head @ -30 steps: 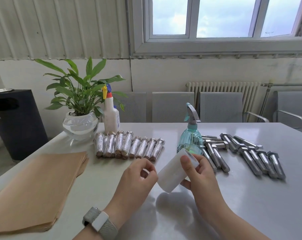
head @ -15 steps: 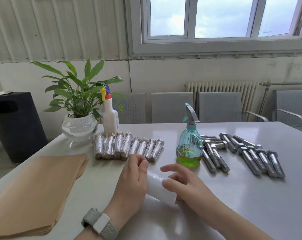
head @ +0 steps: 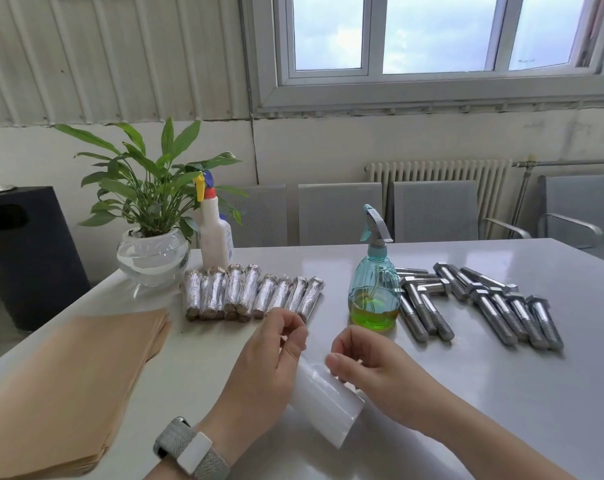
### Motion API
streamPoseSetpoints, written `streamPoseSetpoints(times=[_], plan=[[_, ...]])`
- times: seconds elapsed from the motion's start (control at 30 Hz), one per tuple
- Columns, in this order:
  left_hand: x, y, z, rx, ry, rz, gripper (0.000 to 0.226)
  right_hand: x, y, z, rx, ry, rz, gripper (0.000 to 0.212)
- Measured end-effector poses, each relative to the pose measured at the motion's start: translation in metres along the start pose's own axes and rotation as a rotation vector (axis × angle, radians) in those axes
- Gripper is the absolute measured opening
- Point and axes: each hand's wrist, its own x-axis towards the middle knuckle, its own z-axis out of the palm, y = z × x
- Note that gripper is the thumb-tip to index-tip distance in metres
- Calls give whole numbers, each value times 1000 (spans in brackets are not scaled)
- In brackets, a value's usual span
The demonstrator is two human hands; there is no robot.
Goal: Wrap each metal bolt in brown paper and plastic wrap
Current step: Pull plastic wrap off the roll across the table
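The roll of plastic wrap (head: 324, 403), a smooth white cylinder, lies tilted on the glossy grey tabletop (head: 501, 393) between both hands; the left hand (head: 265, 365) curls against its upper end, thumb and forefinger pressed together in a pinching grip (whether film sits between them cannot be told); the right hand (head: 366, 362) rests curled fingers on the roll's far side. Beyond the left grip lies a row of crinkly, shiny wrapped bolts (head: 252, 296); right of the right grip, bare threaded steel bolts (head: 480, 303) with hexagonal heads; left of both, a flat stack of matte brown paper (head: 68, 382); a translucent teal spray bottle (head: 375, 282) stands just beyond.
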Motion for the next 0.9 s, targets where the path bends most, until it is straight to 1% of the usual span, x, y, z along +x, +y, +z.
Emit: streamPoseSetpoints(times=[0.07, 0.13, 0.2, 0.23, 0.33, 0.4, 0.53, 0.63, 0.7, 0.77, 0.83, 0.9], plan=[[1, 0, -1, -2, -14, 3, 13, -1, 0, 0, -73, 2, -55, 13], [1, -2, -1, 11, -11, 7, 15, -1, 0, 2, -55, -15, -43, 12], [0, -3, -1, 22, -12, 11, 17, -1, 0, 3, 32, -42, 46, 9], [-1, -4, -1, 31, -20, 15, 16, -1, -1, 3, 82, -66, 113, 11], [-3, -4, 2, 86, -48, 31, 13, -2, -3, -3, 123, -166, 270, 28], [-4, -4, 3, 103, -45, 36, 13, -2, -4, -9, 88, -235, 303, 32], [-5, -1, 5, 144, -51, 50, 10, -2, -5, -19, 112, -345, 350, 27], [-4, 0, 3, 166, -45, 39, 10, -4, -3, -20, 127, -300, 299, 20], [-2, -1, 1, 174, -38, 26, 9, -5, -2, -17, 23, -212, 185, 14], [-2, -1, -2, 162, -46, 2, 10, -5, -2, -12, -35, -171, 86, 12], [-2, -1, -4, 162, -55, -16, 11, -6, -2, -8, -37, -162, 53, 12], [-2, -1, -5, 178, -56, -19, 11, -6, -1, -6, -47, -166, 57, 13]])
